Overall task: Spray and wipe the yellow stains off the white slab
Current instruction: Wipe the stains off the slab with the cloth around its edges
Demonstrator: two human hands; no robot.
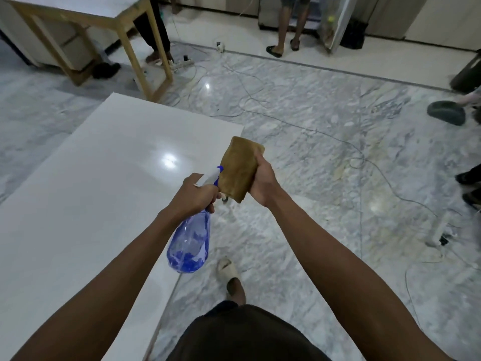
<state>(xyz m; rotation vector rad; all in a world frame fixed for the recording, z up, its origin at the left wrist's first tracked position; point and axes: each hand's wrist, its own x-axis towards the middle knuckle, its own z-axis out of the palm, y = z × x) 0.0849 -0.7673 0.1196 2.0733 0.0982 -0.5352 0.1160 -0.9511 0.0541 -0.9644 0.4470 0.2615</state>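
The white slab (86,194) lies flat and low on your left, a long glossy panel reaching from beside your leg out toward the wooden table (86,29) beyond its far end. No yellow stain shows on the part in view — its surface reads clean and reflective, so either the marks are elsewhere or the glare hides them. Judge it as heavy, rigid and slick: it will not shift under a wipe, and you need not take hold of it at all. Once wet it will likely be slippery, so press flat.

Over the slab's right edge, your left hand (195,195) grips the neck of the spray bottle (191,238), fingers curled at the trigger, the nozzle pointing toward the cloth. The bottle is clear blue plastic with only a little liquid at the bottom — light, and easy to swing. Just right of the slab's edge, your right hand (263,182) clamps the folded brown cloth (240,169) upright, thumb and fingers round one side. It is soft and limp; keep it folded so it gives a firm pad.

The hands are close together, the nozzle nearly touching the cloth. Further out from the slab, cables (338,142) trail across the marble floor (299,126), and other people's legs stand beyond.
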